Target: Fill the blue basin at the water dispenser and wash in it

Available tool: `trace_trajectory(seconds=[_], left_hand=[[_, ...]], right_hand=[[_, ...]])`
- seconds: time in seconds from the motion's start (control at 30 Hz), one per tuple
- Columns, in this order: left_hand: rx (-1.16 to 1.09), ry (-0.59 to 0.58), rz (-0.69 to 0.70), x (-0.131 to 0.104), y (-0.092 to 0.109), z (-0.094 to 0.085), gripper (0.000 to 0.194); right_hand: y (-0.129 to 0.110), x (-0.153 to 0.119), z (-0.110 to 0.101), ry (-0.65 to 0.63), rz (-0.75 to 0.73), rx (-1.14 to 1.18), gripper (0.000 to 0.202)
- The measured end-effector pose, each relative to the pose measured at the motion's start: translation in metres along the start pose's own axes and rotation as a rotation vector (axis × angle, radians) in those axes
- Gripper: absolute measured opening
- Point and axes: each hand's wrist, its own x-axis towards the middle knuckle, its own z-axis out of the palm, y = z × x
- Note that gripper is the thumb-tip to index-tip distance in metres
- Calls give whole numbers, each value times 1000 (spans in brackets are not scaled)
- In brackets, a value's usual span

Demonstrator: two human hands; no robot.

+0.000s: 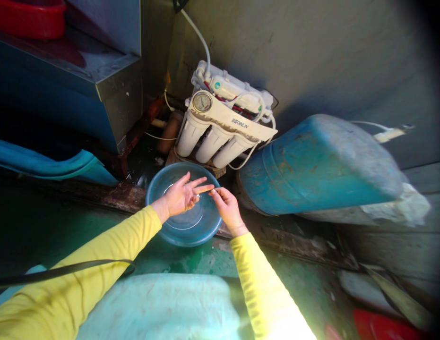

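Observation:
Both my hands are held over a blue round basin (186, 236), which looks to hold shallow water. My left hand (180, 196) is turned palm up, with its thumb and some fingers stretched out and the others curled. A small pale spot shows by the curled fingers, too small to name. My right hand (227, 208) is closed in a pinch at the tip of one stretched left finger. Whether anything small sits between the pinching fingers, I cannot make out. Yellow sleeves cover both my arms.
Behind the basin stands a white water filter unit (227, 125) with a gauge and hoses. A blue barrel (312, 165) is on the right. To the left are a metal sink unit (124, 104), a red tub (31, 19) and a blue trough-like piece (46, 160).

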Motion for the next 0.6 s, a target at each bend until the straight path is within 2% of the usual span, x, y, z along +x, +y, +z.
trace_trajectory(seconds=[0.13, 0.3, 0.37, 0.43, 0.47, 0.53, 0.6], left_hand=[[4, 3, 15, -2, 4, -2, 53], [113, 48, 31, -1, 4, 0, 55], [221, 101, 23, 1, 1, 3, 55], [398, 208, 60, 3, -3, 5, 52], [500, 272, 98, 4, -6, 5, 50], [693, 380, 188, 7, -10, 4, 48], [831, 410, 232, 8, -13, 3, 48]], right_hand=[[3, 3, -13, 71, 67, -36, 35], [9, 7, -28, 255, 154, -133, 49], [15, 8, -32, 215, 86, -260, 46], [20, 9, -33, 121, -50, -376, 31], [22, 9, -33, 75, -110, -411, 33], [21, 8, -30, 37, -170, -446, 66], [16, 6, -26, 52, -190, -473, 83]])
